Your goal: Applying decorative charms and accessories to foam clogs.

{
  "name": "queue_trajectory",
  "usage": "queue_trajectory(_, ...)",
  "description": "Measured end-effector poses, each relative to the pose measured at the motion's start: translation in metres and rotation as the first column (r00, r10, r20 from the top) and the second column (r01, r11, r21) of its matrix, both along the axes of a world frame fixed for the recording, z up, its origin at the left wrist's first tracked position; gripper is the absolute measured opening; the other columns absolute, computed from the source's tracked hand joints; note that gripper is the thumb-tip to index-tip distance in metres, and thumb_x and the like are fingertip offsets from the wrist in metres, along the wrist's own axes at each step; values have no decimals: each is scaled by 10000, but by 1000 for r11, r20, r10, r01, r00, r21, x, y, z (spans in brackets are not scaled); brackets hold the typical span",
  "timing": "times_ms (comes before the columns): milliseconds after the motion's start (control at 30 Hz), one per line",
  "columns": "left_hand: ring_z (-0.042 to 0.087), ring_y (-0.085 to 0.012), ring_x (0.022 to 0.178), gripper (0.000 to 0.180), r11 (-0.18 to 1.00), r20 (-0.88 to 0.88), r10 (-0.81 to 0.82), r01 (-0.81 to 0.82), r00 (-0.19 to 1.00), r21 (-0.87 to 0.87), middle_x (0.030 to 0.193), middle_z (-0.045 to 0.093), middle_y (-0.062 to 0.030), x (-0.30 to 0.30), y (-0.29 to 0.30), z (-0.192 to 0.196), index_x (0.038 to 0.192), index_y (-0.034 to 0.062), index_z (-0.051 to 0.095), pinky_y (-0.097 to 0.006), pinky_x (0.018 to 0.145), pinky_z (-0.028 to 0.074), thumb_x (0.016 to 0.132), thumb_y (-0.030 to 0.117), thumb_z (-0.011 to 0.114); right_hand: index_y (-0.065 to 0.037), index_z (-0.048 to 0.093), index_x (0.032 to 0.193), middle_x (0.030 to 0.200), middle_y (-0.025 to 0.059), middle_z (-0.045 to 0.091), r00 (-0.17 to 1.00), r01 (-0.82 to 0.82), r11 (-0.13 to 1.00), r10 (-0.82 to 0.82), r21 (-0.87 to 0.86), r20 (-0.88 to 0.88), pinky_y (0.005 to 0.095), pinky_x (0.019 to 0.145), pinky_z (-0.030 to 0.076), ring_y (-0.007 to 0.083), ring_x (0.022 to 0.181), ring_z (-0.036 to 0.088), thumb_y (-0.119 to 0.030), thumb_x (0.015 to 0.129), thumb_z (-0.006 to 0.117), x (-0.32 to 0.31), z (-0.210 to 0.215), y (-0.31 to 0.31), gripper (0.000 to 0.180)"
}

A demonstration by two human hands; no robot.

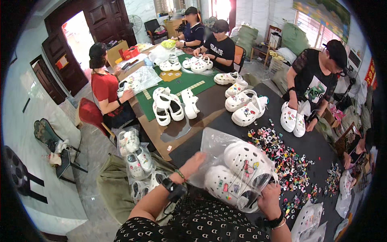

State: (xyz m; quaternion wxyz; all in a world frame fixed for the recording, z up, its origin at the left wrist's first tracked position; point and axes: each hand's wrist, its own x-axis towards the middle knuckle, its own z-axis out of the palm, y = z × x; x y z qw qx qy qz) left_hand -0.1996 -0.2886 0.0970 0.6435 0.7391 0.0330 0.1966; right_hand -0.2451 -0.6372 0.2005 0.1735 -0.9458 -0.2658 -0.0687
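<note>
Left fingers of the left hand [193,163] pinch a clear bag [214,139]; those of the right hand [269,200] close on its other side. Inside, white clogs [245,159] sit beside loose charms [287,167]; careless pulling could tear the film or scatter charms.

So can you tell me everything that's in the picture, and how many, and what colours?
bagged clogs: two, white with charms, between the hands
clear bag: one, see-through, around those clogs
loose charms: too many to count, mixed colours, right of the bag
other clogs: many, white, mostly around the table
table: one, brown and black surface, middle
mat: one, green, far part of table
other people: at least four, mixed clothes, around the table
chairs: several, mixed colours, around the room
fan: one, grey, back
left hand: one, bare, bag's left side
right hand: one, bare, bag's right side
</note>
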Motion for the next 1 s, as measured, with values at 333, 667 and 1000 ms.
queue_trajectory(333, 598, -371, 623, 246, 668, -49, 4, 33, 999, 744, 625, 582, -159, -12, -9, 25, 781, 78, 580, -458, 523, 456, 886, 301, 581, -113, 648, 829, 796, 49, 604, 997, -51, 996, 46, -75, -63, 405, 744, 339, 258, 809, 540, -88, 617, 652, -4, -10, -6, 214)
queue_trajectory(667, 597, -257, 618, 235, 853, -280, -145, 263, 949, 450, 696, 610, -131, 20, 36, 20, 881, 46, 642, -366, 586, 461, 845, 277, 664, -113, 636, 832, 775, 30, 565, 994, -113, 978, 110, -173, -28, 426, 810, 347, 234, 837, 534, -134, 655, 689, -5, 22, -8, 187)
queue_trajectory(1000, 640, -262, 767, 338, 890, -383, -200, 331, 902, 314, 843, 678, -136, 63, -10, 68, 1063, 20, 651, -361, 731, 493, 850, 282, 645, -117, 557, 773, 771, 10, 535, 968, -231, 941, 248, -248, 40, 455, 872, 355, 199, 841, 538, -93, 615, 636, -2, 28, 3, 178)
